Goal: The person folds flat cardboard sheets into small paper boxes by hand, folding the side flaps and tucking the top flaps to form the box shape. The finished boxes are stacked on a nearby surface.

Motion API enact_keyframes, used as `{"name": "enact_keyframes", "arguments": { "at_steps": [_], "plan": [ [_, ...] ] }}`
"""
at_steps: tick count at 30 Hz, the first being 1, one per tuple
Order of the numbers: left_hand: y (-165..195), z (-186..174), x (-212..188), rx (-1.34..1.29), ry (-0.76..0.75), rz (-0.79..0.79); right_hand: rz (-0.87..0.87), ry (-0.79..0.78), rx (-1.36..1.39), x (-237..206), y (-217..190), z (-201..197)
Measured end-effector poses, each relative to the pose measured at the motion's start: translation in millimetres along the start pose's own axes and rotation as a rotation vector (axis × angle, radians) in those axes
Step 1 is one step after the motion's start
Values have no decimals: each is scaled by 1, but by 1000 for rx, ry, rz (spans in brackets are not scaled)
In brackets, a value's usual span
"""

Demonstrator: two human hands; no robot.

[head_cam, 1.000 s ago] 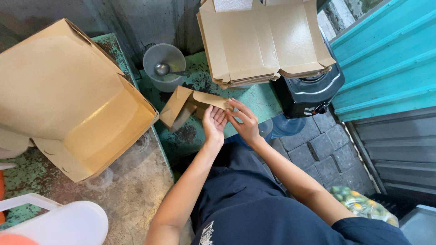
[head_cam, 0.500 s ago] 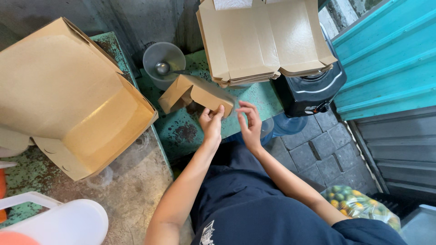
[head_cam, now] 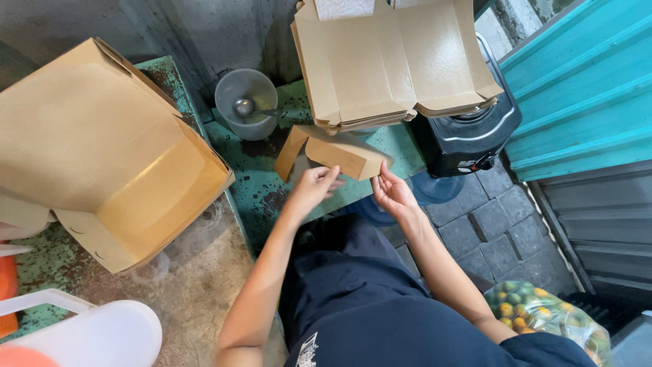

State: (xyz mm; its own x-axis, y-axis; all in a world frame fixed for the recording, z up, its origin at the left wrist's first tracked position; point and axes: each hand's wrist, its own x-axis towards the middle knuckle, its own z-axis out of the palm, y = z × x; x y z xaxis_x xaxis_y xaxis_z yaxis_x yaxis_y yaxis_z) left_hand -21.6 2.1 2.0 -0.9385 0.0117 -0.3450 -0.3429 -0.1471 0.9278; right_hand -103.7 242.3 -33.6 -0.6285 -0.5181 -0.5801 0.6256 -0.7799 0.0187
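The left hand (head_cam: 314, 189) and right hand (head_cam: 392, 192) are pinching the half-folded brown cardboard box (head_cam: 334, 152) over the green table's (head_cam: 255, 190) front edge. It is sitting higher and squarer than a moment ago, its walls now taking shape

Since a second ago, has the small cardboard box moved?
Yes. The small cardboard box rose from a half-flat tilt toward the grey bowl, now squared up.
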Motion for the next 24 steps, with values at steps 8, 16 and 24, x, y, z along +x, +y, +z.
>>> {"name": "enact_keyframes", "arguments": {
  "at_steps": [8,16,24],
  "plan": [
    [58,-27,-48,790,357,715,150,-182,-63,-77,-16,58],
    [86,-13,-87,144,331,347,-425,-387,-883,-133,13,139],
    [134,-133,-195,-33,949,86,-837,-794,-1630,-125,77,189]
  ]
}}
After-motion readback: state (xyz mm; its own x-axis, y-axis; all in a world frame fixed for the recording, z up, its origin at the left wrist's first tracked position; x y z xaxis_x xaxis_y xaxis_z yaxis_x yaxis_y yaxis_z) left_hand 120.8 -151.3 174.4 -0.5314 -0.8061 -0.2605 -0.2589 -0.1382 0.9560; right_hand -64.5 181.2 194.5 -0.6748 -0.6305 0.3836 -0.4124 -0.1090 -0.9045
